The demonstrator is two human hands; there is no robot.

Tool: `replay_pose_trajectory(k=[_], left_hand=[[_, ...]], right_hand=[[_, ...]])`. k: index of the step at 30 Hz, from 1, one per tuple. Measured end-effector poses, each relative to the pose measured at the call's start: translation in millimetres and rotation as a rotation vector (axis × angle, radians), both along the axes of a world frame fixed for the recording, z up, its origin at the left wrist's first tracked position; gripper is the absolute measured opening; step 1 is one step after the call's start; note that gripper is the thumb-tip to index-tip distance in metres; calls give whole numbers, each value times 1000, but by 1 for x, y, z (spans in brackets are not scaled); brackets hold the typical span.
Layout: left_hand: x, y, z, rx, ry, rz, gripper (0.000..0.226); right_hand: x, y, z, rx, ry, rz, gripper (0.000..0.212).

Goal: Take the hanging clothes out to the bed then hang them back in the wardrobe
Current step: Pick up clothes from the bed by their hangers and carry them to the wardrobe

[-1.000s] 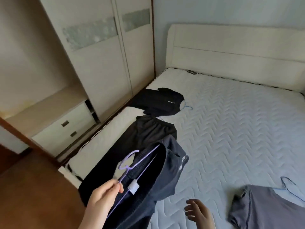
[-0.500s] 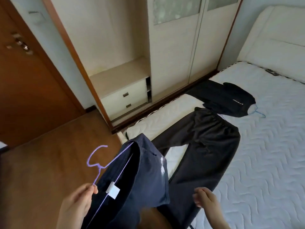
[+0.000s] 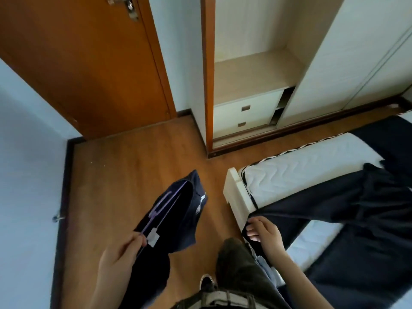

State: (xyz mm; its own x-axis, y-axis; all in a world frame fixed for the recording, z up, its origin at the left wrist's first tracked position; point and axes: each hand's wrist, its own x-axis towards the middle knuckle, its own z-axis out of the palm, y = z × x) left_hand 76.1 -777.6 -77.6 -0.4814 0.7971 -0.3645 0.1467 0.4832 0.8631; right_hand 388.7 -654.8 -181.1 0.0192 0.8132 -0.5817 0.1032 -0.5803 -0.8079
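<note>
Motion smeared the thin purple wire hanger (image 3: 165, 207), its hook hard to trace against the dark navy garment (image 3: 178, 221), whose lower part lay hidden behind the left hand (image 3: 118, 257) at 7 o'clock. Print on the white label (image 3: 153, 236) was too small to read. The black trousers (image 3: 334, 201) ran off the edge at 3 o'clock; the pale wooden wardrobe (image 3: 256, 70) was cut off at 1 o'clock.

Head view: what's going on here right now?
A person stands at the corner of the bed. Their left hand holds a purple hanger with a navy garment on it, out over the wooden floor. Their right hand grips the leg end of the black trousers, which lie across the mattress. The wardrobe is open ahead; neither piece has been hung back in it yet.
</note>
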Motion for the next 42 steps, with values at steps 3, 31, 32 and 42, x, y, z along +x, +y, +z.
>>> replay_pose_trajectory(k=[3, 31, 32, 42], left_hand=[[-29, 49, -13, -59, 50, -54, 33], [-34, 693, -6, -106, 3, -982, 29], [-25, 709, -7, -109, 3, -1018, 29], [141, 830, -27, -88, 43, -1370, 33]], right_hand=[[-26, 47, -5, -19, 13, 4, 22], [-78, 458, 26, 121, -90, -763, 25], [-75, 464, 29, 129, -92, -802, 25], [5, 440, 2, 43, -116, -1297, 26]])
